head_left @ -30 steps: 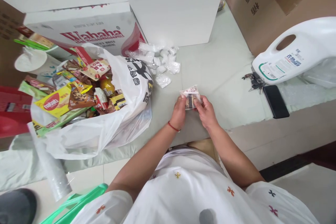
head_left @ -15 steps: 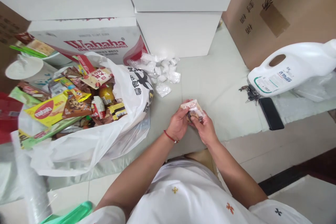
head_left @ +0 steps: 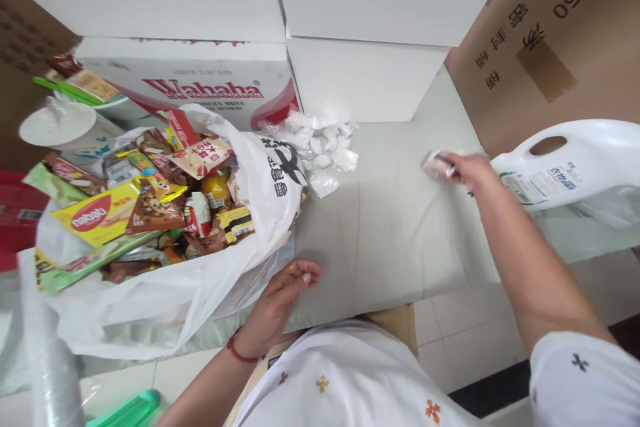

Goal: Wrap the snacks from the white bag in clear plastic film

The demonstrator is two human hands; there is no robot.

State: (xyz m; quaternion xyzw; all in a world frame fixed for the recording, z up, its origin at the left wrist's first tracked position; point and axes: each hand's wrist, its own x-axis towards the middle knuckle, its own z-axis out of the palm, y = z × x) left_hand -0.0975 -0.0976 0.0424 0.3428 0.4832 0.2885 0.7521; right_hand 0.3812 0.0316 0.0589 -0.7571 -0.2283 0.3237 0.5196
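Observation:
My right hand (head_left: 473,170) grips a small wrapped snack packet (head_left: 440,165) over the right part of the cloth-covered table (head_left: 390,213), close to the white detergent jug (head_left: 565,167). Near the table's front edge, beside the white plastic bag (head_left: 200,287), is my left hand (head_left: 287,290); its fingers are loosely curled, and whether anything small is in them cannot be made out. The bag is full of assorted snacks, among them a yellow nabati pack (head_left: 95,213). Behind its right side lies a pile of small clear-wrapped white packets (head_left: 325,143).
White boxes (head_left: 360,80) and a Wahaha carton (head_left: 200,83) stand along the back. At the right is a large brown carton (head_left: 560,47). A paper cup (head_left: 63,127) stands behind the bag, and a green plastic item (head_left: 127,410) is at the bottom left.
Both hands were together on the packet. My right hand has carried it right and away from me, while my left hand has let go and moved left and closer. The view has shifted somewhat.

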